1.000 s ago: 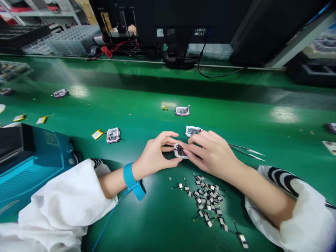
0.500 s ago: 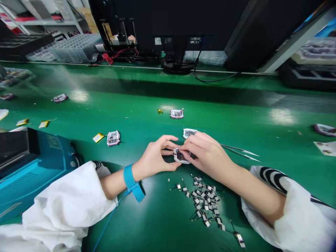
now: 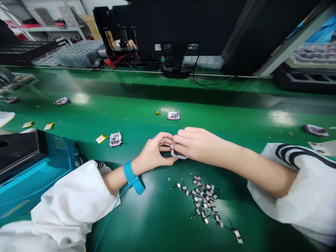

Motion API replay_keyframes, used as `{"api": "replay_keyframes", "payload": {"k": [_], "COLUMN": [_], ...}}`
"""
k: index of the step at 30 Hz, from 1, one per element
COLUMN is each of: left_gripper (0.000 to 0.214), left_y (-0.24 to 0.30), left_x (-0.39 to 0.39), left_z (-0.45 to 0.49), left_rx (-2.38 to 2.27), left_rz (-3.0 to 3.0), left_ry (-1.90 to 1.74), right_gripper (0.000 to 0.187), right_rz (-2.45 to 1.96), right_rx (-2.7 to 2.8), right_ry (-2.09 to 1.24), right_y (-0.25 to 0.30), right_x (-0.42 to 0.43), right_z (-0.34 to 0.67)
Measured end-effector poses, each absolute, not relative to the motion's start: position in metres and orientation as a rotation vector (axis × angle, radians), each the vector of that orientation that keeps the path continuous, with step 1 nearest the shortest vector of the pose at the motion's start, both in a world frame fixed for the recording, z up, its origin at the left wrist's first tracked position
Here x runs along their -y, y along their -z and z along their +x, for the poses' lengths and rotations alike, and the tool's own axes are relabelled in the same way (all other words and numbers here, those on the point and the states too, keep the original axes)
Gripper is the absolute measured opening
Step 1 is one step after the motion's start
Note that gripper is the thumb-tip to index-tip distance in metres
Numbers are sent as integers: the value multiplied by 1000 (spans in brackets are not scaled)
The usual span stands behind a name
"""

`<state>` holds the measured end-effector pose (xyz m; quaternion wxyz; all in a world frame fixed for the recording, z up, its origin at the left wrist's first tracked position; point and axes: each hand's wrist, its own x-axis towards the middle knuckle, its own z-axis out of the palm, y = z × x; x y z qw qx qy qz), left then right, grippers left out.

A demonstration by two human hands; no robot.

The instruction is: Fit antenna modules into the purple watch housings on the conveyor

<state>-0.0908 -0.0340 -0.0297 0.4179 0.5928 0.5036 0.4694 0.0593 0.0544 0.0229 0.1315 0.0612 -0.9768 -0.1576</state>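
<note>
My left hand (image 3: 154, 150) grips the left edge of a small white-and-pink watch case (image 3: 175, 152) between thumb and fingers, with a blue strap round the wrist. My right hand (image 3: 193, 141) is closed over the same case from the right, its fingers pressed on it and hiding most of its inside. Below my hands lies a loose pile of small grey parts with thin black leads (image 3: 203, 199). Beyond them stands another open watch case (image 3: 173, 115) showing its circuit board. Left of my hands is a watch case (image 3: 115, 139) beside a yellow battery (image 3: 100, 139).
A teal machine (image 3: 49, 164) occupies the left side. A black monitor (image 3: 178, 28) stands at the back of the green bench (image 3: 141, 98). More watch cases lie far left and at the right (image 3: 315, 130). A blue cord (image 3: 109, 218) runs from my wrist strap.
My right hand has turned flatter and moved up and left over the case. The tweezers and a watch case behind it are now hidden. The view has shifted slightly.
</note>
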Motion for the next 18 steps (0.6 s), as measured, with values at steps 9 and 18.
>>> {"api": "replay_keyframes", "payload": {"k": [9,18], "left_gripper": [49,14], "left_y": [43,7], "left_x": [-50,17], "left_z": [-171,-101], "left_rx": [-1886,-1452], "left_rz": [1575,2235], "left_ry": [-1376,-931], "right_gripper": [65,66], "right_rz": [-861,-1018], "right_rx": [2704,2612], "right_ry": [-316,-398], "right_y": [9,15], "right_x": [-147,-133], "right_z": [24,16]}}
